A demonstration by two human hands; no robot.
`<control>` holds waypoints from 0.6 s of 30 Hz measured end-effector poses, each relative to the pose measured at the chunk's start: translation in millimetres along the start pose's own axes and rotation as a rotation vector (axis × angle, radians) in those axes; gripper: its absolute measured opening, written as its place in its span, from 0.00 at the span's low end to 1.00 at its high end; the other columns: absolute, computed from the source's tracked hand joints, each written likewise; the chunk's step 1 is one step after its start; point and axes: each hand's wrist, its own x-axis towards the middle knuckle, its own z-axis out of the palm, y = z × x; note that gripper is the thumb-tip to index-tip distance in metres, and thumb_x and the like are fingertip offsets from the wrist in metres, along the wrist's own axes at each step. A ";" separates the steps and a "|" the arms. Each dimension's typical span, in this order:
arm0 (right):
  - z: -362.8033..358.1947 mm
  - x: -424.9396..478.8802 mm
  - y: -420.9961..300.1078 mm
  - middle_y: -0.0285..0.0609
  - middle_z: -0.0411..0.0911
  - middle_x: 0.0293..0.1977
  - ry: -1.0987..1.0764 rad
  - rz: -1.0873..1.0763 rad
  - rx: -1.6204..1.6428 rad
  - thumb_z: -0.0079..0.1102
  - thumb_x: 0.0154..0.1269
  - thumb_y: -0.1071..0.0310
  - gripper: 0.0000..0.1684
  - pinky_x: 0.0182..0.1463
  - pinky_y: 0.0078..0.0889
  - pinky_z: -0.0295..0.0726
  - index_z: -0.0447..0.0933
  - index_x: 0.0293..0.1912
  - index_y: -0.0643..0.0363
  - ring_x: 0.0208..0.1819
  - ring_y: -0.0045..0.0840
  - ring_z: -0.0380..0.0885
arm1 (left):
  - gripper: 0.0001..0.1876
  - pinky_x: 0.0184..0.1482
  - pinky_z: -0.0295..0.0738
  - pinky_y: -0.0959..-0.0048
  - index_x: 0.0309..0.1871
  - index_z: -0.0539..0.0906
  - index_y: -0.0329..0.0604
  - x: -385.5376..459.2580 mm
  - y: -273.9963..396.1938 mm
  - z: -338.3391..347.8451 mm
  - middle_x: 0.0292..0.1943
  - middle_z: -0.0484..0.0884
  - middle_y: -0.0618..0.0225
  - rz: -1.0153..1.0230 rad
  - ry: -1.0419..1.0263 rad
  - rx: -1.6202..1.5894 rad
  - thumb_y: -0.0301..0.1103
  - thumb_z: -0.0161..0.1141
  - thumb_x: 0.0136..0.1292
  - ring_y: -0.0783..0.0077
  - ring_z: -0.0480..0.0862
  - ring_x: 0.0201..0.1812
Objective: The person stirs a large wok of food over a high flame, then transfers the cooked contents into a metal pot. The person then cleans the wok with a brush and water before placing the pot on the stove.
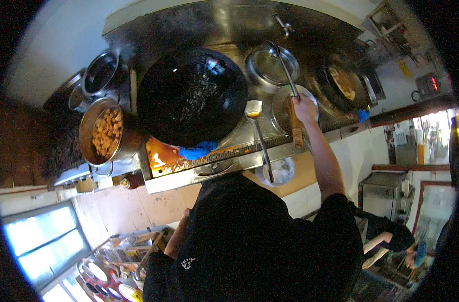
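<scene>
My right hand is closed around the handle of a long metal ladle, whose head rests at a round metal pot. A bamboo wok brush lies beneath that hand, over a pale round container. To the left sits a big black wok, dark and shiny inside. Blue cloth is wrapped at its near rim. Between wok and brush, a wok spatula with orange liquid on its blade reaches over the stove's front edge. My left forearm shows beside my torso, but the hand is out of view.
A deep pot of browned food chunks and an empty-looking pot stand at left. Another wok with pale contents is at right. A faucet projects from the back wall. A co-worker leans over behind me, right.
</scene>
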 end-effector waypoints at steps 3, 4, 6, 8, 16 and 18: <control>47.7 33.2 25.5 0.51 0.81 0.35 0.027 0.173 -0.071 0.47 0.67 0.57 0.19 0.33 0.56 0.75 0.76 0.43 0.63 0.30 0.48 0.78 | 0.20 0.46 0.78 0.58 0.45 0.84 0.47 5.4 0.6 -4.5 0.47 0.82 0.53 0.019 0.009 -0.017 0.49 0.52 0.59 0.51 0.81 0.49; 55.7 42.9 37.5 0.48 0.79 0.33 -0.097 0.275 0.253 0.47 0.68 0.59 0.18 0.30 0.49 0.74 0.76 0.44 0.63 0.28 0.42 0.77 | 0.20 0.46 0.78 0.58 0.45 0.84 0.47 5.5 0.9 -5.6 0.47 0.82 0.53 0.028 0.014 -0.026 0.49 0.52 0.59 0.51 0.81 0.49; 60.8 55.8 74.4 0.42 0.77 0.28 -0.335 0.461 0.912 0.47 0.70 0.61 0.16 0.25 0.35 0.72 0.74 0.45 0.63 0.24 0.30 0.74 | 0.19 0.46 0.78 0.58 0.44 0.84 0.47 10.5 4.1 -11.8 0.47 0.83 0.54 0.052 0.013 -0.029 0.49 0.53 0.59 0.51 0.81 0.48; 56.5 61.4 95.6 0.36 0.75 0.24 -0.579 0.599 1.581 0.47 0.72 0.63 0.13 0.20 0.20 0.70 0.73 0.45 0.64 0.19 0.19 0.72 | 0.19 0.46 0.78 0.58 0.44 0.84 0.47 15.0 4.7 -15.3 0.46 0.83 0.54 0.075 0.009 -0.031 0.49 0.53 0.58 0.51 0.81 0.48; -21.3 16.6 53.4 0.30 0.71 0.18 -0.682 0.513 1.805 0.44 0.75 0.61 0.18 0.11 0.13 0.60 0.74 0.44 0.68 0.13 0.10 0.64 | 0.19 0.44 0.78 0.59 0.42 0.84 0.46 6.2 -10.3 -9.0 0.45 0.83 0.54 0.057 0.044 -0.085 0.48 0.54 0.57 0.52 0.82 0.46; -47.6 4.3 54.4 0.30 0.71 0.18 -0.751 0.378 1.811 0.45 0.75 0.60 0.19 0.11 0.12 0.59 0.74 0.48 0.69 0.13 0.09 0.64 | 0.18 0.44 0.78 0.59 0.42 0.84 0.46 6.5 -8.3 -10.6 0.44 0.83 0.55 0.071 0.041 -0.086 0.48 0.54 0.57 0.52 0.82 0.46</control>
